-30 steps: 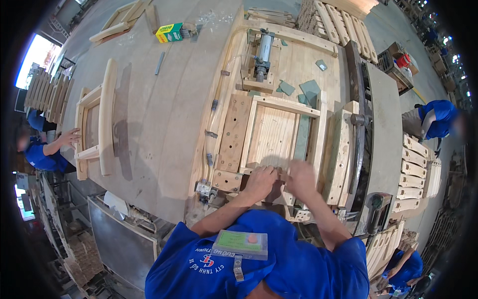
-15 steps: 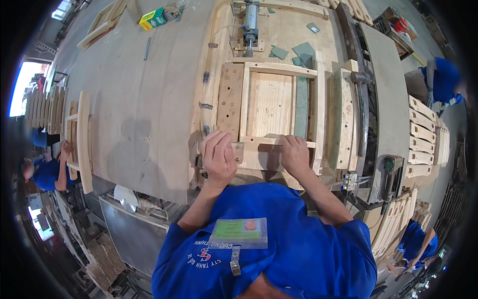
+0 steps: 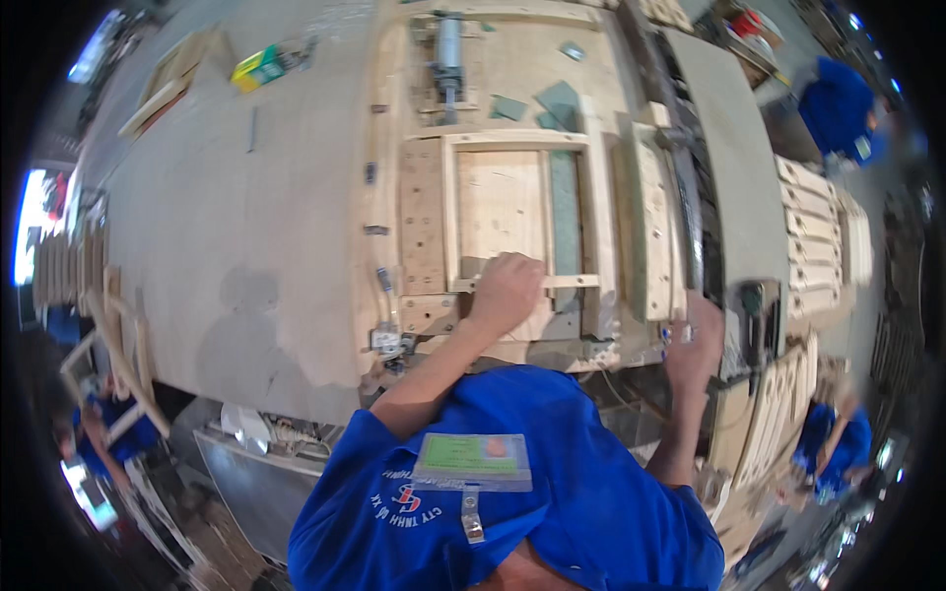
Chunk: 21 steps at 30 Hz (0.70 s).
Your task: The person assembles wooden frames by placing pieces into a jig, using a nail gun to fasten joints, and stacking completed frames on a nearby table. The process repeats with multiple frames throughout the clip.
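A rectangular light wooden frame (image 3: 452, 212) lies in a jig on the bench, with a pale board (image 3: 501, 202) and a green strip (image 3: 566, 212) showing inside it. My left hand (image 3: 509, 291) is closed over the frame's near rail, fingers curled on its far side. Off to the right, my right hand (image 3: 698, 330) is beside the near end of the screwed wooden clamp block (image 3: 654, 231), close to a small valve. Motion smears its fingers, so whether it grips anything is unclear.
A pneumatic cylinder (image 3: 449, 54) sits beyond the frame, with green scraps (image 3: 559, 101) near it. A dark metal bar (image 3: 687, 177) runs along the right. A power tool (image 3: 759, 310) hangs at the right edge. Co-workers in blue are at both sides; curved slats (image 3: 810, 236) are stacked right.
My right hand has left the frame's near rail and moved right, beside the clamp block. My left hand has shifted right onto the near rail. The whole view has shifted slightly.
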Tool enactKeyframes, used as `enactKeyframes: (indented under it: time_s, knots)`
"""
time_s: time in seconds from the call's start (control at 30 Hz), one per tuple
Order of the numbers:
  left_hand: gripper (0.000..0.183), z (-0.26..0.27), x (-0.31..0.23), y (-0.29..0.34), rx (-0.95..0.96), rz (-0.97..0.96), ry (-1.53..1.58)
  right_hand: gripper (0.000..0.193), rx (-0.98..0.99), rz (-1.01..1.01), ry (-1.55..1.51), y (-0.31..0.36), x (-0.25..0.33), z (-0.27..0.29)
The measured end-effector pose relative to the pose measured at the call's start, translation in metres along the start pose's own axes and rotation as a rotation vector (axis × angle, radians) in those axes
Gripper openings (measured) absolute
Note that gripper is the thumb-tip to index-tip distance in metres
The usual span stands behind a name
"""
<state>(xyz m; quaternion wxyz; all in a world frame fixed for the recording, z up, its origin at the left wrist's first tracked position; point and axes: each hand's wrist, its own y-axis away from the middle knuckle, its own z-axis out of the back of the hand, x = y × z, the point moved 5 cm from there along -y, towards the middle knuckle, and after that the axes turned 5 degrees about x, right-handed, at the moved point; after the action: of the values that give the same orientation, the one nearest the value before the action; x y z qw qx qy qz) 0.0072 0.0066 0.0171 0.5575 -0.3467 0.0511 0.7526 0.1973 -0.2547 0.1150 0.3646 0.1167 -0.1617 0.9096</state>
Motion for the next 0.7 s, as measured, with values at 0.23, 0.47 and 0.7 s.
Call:
enactKeyframes:
  time_s: [0.23, 0.47, 0.7]
  knots:
    - [0.021, -0.029, 0.017, -0.011, 0.08, 0.3, 0.111, 0.032, -0.225, -0.589, 0.021, 0.059, -0.117, 0.068]
    - [0.027, -0.034, 0.025, -0.018, 0.22, 0.557, -0.025, 0.029, -0.311, -0.222, 0.25, 0.012, -0.076, 0.046]
    - [0.03, -0.035, 0.025, -0.023, 0.324, 0.663, -0.046, 0.03, -0.322, -0.086, 0.159, 0.036, -0.06, -0.005]
